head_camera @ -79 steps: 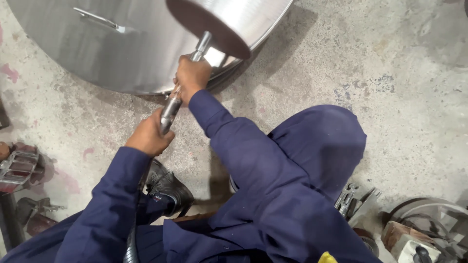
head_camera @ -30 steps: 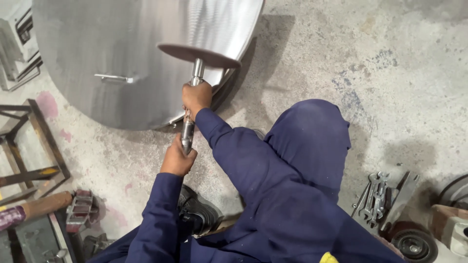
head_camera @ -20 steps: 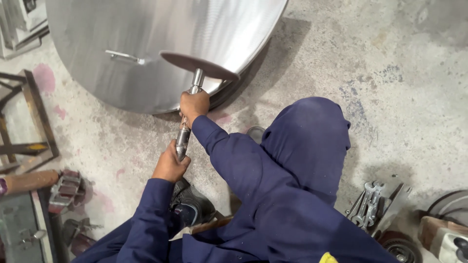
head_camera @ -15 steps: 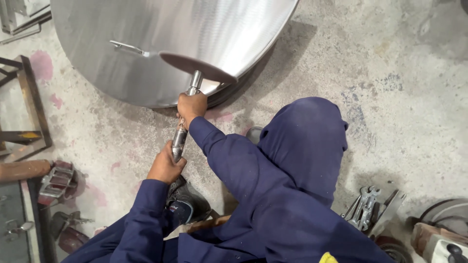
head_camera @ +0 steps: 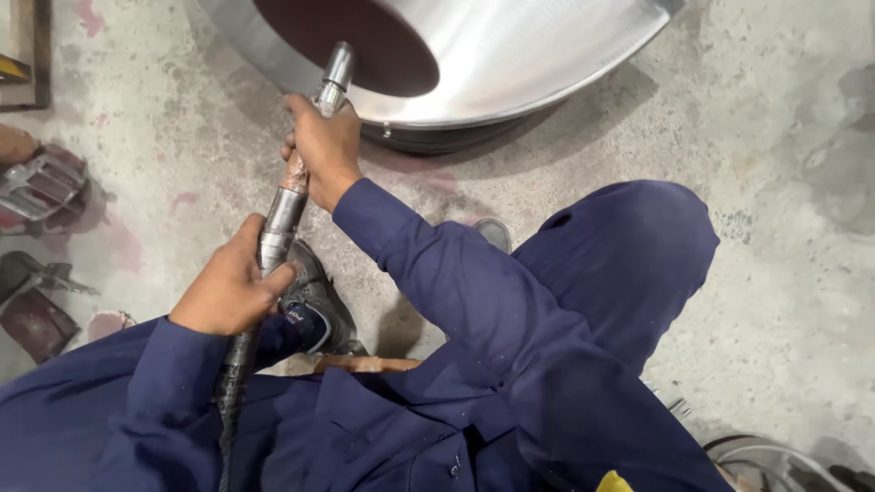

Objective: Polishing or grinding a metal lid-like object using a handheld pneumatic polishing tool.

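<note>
Your left hand (head_camera: 228, 292) is closed around the rear of the metal grinder shaft (head_camera: 284, 205); your right hand (head_camera: 324, 150) grips it nearer the head. The dark abrasive disc (head_camera: 351, 41) lies against the large polished steel drum (head_camera: 510, 50) on the concrete floor (head_camera: 775, 273).

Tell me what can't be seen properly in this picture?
All in the head view:
- Steel drum: its top is cut off by the upper edge.
- Brown disc: part lies beyond the same edge.
- Tool: both the left hand and right hand cover parts of its shaft.
- Shoe: half hidden by the blue sleeve.
</note>
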